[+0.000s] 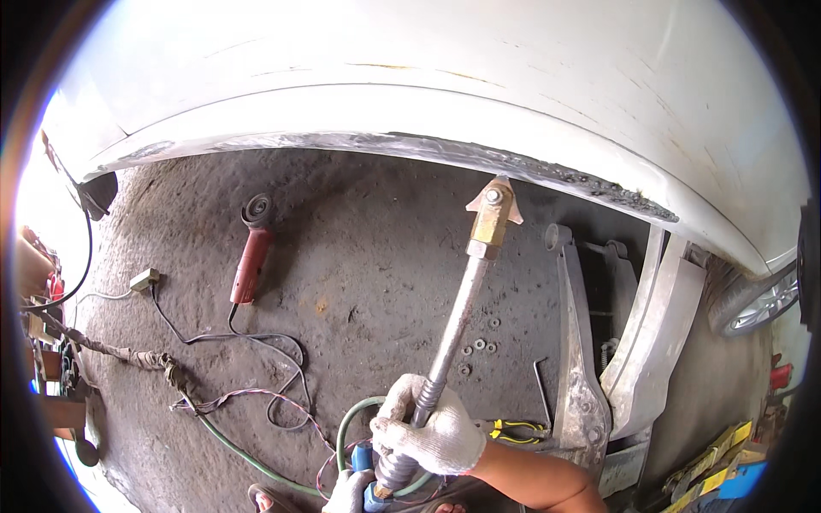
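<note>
Along the far side, we see the white car's sill [368, 142] ground to smooth grey at left and middle; its dark, rough right end looks unfinished. Our right hand [434, 432] has its fingers wrapped around a copper-tipped metal pulling tool [453, 333], tip at the sill, contact unclear; our left hand [347, 494], partly cut off, has an unclear grip. On the stained concrete floor [376, 256], a red angle grinder [251, 267] lies left, yellow-handled pliers [517, 430] near right.

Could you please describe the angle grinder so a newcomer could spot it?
Below the white car, find the grey floor. Left of the gloved right hand lies the angle grinder, disc toward the car. Its red body and black cord distinguish it from the metal rod that hand grips.
</note>
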Available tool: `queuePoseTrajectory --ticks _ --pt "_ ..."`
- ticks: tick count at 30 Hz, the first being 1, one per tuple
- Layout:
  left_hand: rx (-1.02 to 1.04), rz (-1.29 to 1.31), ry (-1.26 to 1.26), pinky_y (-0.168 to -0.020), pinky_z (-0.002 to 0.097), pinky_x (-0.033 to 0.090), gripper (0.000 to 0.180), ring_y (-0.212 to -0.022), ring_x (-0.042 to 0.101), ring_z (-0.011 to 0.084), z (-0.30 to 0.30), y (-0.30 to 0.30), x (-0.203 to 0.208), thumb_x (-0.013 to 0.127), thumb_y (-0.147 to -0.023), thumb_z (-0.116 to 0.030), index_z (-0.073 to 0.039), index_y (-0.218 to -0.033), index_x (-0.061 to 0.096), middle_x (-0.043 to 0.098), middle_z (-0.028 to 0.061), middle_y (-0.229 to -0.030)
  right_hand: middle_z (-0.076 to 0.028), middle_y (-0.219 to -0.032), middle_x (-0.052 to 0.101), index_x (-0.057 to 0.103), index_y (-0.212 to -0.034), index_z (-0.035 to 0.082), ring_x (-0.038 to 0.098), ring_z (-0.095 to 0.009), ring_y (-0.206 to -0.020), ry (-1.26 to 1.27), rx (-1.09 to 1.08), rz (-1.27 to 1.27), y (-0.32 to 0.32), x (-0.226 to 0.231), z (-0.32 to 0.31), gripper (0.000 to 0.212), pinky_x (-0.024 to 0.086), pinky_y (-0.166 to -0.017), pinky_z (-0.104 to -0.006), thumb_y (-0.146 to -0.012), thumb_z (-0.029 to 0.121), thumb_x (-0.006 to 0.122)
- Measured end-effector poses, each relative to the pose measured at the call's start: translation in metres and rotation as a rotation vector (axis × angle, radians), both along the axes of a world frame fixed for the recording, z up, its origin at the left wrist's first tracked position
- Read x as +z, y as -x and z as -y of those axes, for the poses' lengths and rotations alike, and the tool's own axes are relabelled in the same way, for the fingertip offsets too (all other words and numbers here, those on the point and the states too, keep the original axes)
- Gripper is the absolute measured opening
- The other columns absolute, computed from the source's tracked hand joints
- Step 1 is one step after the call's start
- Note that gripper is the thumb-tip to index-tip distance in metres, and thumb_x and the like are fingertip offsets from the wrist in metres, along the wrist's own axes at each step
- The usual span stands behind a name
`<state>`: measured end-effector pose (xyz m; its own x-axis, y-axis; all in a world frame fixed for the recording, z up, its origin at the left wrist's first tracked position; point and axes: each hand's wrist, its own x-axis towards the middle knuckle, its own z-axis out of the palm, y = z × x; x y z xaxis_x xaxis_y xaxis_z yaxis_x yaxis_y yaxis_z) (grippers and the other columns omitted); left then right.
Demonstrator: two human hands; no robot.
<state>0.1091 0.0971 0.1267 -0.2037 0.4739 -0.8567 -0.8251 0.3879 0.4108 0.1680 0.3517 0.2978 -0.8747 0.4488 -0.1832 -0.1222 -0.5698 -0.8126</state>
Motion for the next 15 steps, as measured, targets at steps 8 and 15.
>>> queuePoseTrajectory --ticks 8,15 --pt "0.011 -0.061 0.044 -0.065 0.0331 0.055 0.024 -0.078 0.068 0.0178 -0.005 0.004 0.005 0.052 -0.097 -0.018 -0.006 -0.115 0.062 0.069 0.0041 -0.095 -0.008 -0.077 0.062 0.053 -0.088 0.003 0.065 -0.015 -0.073 -0.024 -0.007 0.027 0.002 0.005 -0.007 0.017 0.055 -0.066 -0.0321 -0.087 -0.010 0.065" --pt "-0.092 -0.085 0.058 -0.062 0.0346 0.054 0.022 -0.072 0.067 0.0195 -0.004 0.012 0.009 0.051 -0.096 -0.018 -0.005 -0.110 0.060 0.067 0.0065 -0.088 0.000 -0.074 0.058 0.053 -0.088 0.006 0.059 -0.007 -0.065 -0.028 -0.059 0.000 0.007 -0.001 -0.002 0.019 0.051 -0.060 -0.0252 -0.089 0.002 0.072"
